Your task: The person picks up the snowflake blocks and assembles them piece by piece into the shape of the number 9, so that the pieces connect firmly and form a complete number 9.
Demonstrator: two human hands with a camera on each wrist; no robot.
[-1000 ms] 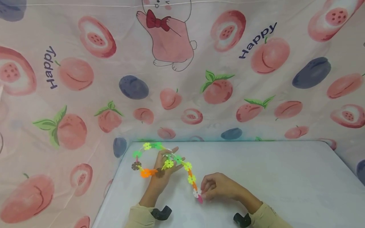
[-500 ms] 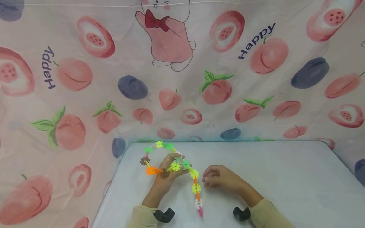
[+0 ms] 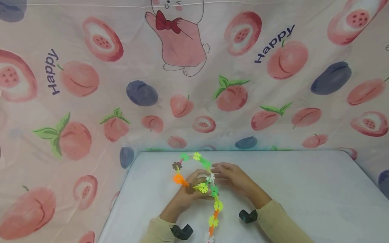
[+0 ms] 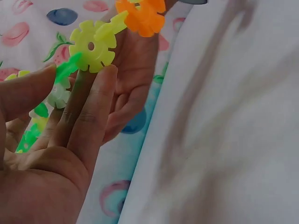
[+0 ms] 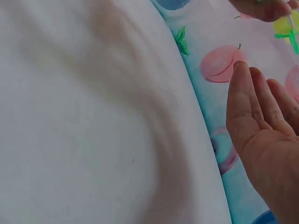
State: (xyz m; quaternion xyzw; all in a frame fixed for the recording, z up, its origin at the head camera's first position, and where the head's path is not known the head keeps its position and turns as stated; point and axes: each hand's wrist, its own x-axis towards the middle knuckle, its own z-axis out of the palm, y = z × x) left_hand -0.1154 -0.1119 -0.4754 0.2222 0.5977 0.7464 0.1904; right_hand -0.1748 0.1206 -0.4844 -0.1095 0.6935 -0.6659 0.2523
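Note:
A chain of small slotted flower-shaped plastic discs [image 3: 218, 206] in yellow, green, orange, brown and white forms a loop at its upper part, with a tail hanging toward the front edge. My left hand [image 3: 187, 194] pinches it at the loop's lower right. In the left wrist view the thumb and fingers meet at a green disc [image 4: 69, 66] joined to a yellow one [image 4: 93, 46]. To the right, my right hand [image 3: 235, 179] has its fingertips close beside the white disc [image 3: 210, 178]. The right wrist view shows its fingers [image 5: 242, 93] extended, with nothing in them.
A white-covered table [image 3: 291, 192] lies under both hands. Behind it hangs a fruit-print cloth [image 3: 194, 87]. Black wrist mounts sit at the left cuff [image 3: 182, 232] and the right cuff [image 3: 248, 216].
My left hand has carried the chain to the right and nearer me, its tail now running off the bottom edge. My right hand has left the tail and moved up beside the loop.

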